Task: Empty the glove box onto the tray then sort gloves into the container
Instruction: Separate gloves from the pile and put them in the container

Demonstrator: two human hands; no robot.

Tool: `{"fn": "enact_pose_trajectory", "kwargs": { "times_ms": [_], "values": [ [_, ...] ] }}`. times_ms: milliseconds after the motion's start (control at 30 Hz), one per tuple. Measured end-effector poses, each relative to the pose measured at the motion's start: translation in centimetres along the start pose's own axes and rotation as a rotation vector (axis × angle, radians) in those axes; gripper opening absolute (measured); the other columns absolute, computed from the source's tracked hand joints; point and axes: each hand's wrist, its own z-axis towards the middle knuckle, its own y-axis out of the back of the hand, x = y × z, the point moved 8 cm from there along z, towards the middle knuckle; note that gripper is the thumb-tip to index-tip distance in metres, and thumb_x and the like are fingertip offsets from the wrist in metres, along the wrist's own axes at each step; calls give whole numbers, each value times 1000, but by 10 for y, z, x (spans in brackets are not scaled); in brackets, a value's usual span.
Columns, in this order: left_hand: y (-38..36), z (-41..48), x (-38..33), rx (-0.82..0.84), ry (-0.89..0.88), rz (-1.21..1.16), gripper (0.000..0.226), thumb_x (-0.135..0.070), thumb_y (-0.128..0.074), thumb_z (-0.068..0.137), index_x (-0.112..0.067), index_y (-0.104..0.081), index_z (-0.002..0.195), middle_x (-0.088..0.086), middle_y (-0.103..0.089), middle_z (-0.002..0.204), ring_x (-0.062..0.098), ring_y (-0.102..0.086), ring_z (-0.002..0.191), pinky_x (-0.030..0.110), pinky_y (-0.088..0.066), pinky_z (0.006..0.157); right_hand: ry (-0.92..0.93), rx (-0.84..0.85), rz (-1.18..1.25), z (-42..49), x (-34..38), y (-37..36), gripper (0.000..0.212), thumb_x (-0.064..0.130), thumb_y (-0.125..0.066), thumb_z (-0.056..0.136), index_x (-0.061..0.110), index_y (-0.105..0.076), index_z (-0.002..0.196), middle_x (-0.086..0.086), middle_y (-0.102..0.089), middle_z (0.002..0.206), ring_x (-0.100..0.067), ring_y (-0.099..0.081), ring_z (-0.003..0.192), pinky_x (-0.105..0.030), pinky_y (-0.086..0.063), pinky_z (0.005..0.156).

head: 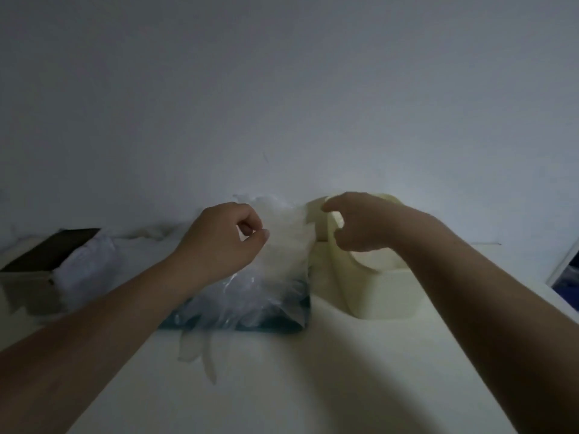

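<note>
while a translucent glove (pixel 282 233) is held raised above the pile of gloves (pixel 250 305) on the teal tray (pixel 272 327), it is pinched between thumb and forefinger of the left hand (pixel 219 239). the right hand (pixel 360 223) is half curled over the rim of the cream container (pixel 376 296), just right of the tray; whether it grips the glove's edge cannot be told. it is advised that the glove be lifted clear before transfer, so neighbours are not dragged. the glove box (pixel 47 255) is noted well left.
</note>
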Motion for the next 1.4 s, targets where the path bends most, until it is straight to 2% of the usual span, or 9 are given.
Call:
{"fn": "enact_pose_trajectory", "kwargs": {
  "times_ms": [133,333,467,567,867,1000,1133,1300,1400],
  "values": [
    [19,-27,31,-11,99,164,32,-59,-70,87,-30,-64,74,-12,-65,76,7,-61,70,33,-55,68,186,-152,255,-2,65,-14,50,14,-59,97,28,-56,144,6,-55,148,-14,-55,131,-31,-44,112],
    [15,-77,77,221,308,407,55,-84,-64,73,-30,-55,71,-10,-65,71,9,-63,67,33,-54,64,178,9,414,22,86,-78,30,22,-62,98,22,-70,128,10,-68,100,2,-63,78,-21,-54,82],
    [-13,-93,96,259,348,198,50,-73,-78,71,-26,-65,83,-8,-71,80,8,-67,74,34,-58,70,78,-19,463,36,69,-105,30,33,-67,97,25,-71,125,6,-71,108,-9,-67,90,-27,-58,88],
    [-27,-89,102,224,363,-26,31,-48,-87,75,-24,-68,80,-6,-70,74,9,-66,68,33,-59,70,28,-110,557,37,58,-108,21,35,-70,95,29,-68,114,7,-66,98,-9,-64,80,-20,-52,67],
    [-22,-52,75,104,517,-346,58,-65,-85,72,-31,-59,111,-9,-66,104,6,-66,93,23,-55,74,81,-347,585,36,49,-100,54,37,-80,86,28,-53,131,7,-49,129,-12,-62,92,-31,-58,83],
    [-25,-42,71,35,470,-374,29,-36,-87,82,-23,-66,98,-4,-65,80,6,-62,67,21,-46,63,87,-381,648,32,44,-93,61,43,-81,84,32,-51,137,7,-50,129,-7,-63,81,-25,-56,76],
    [4,-44,68,-81,367,-379,27,-31,-80,89,-10,-65,82,-4,-55,61,8,-51,55,22,-44,61,87,-460,821,23,38,-73,76,50,-84,79,35,-47,143,9,-48,136,-5,-60,105,-27,-57,86],
    [33,-44,54,-45,293,-541,15,-35,-66,100,-32,-79,106,-6,-68,69,11,-59,58,23,-50,59,140,-309,1084,21,42,-66,76,56,-87,72,33,-58,139,16,-61,138,-2,-57,128,-33,-46,110],
    [32,-40,51,-11,271,-654,19,-33,-61,103,-34,-80,104,26,-65,87,19,-52,72,32,-44,67,170,-196,1249,22,44,-71,69,52,-90,71,26,-68,131,10,-73,125,-7,-67,119,-38,-52,106]
  ]
}}
